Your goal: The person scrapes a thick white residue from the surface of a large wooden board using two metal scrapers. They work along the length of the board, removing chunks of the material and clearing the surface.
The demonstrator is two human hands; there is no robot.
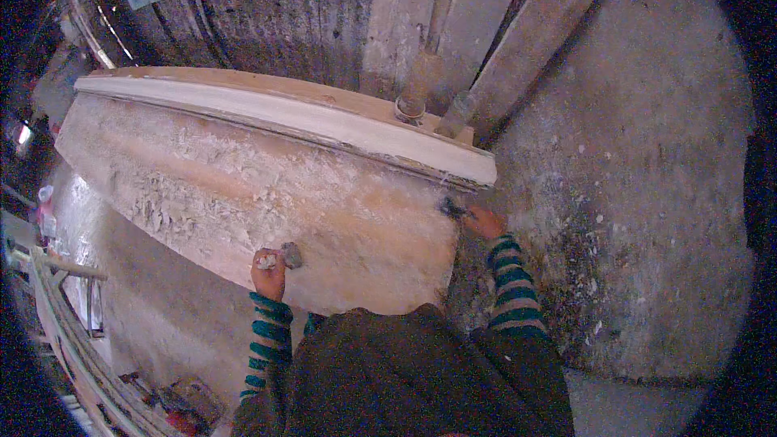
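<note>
My left hand [269, 277] is closed at the near edge of a workbench [380, 267] strewn with pale powder and crumbs. It grips a small grey, blunt-ended tool [292, 255], and a whitish lump [266, 262] shows at its fingers; the tool's kind is unclear. At the bench's right end, my right hand [486, 222] is closed on a small dark tool [451, 208], perhaps a brush, whose tip rests on or just over the powdery surface. A long white moulding [267, 105] runs along the bench's far edge, beyond both hands.
A glass jar [410, 107] and another clear container [458, 113] stand behind the moulding. Boards [550, 24] lean on the back wall. Speckled floor [647, 218] lies to the right. Long pale strips [77, 348] and a pink-topped bottle [46, 202] are at the left.
</note>
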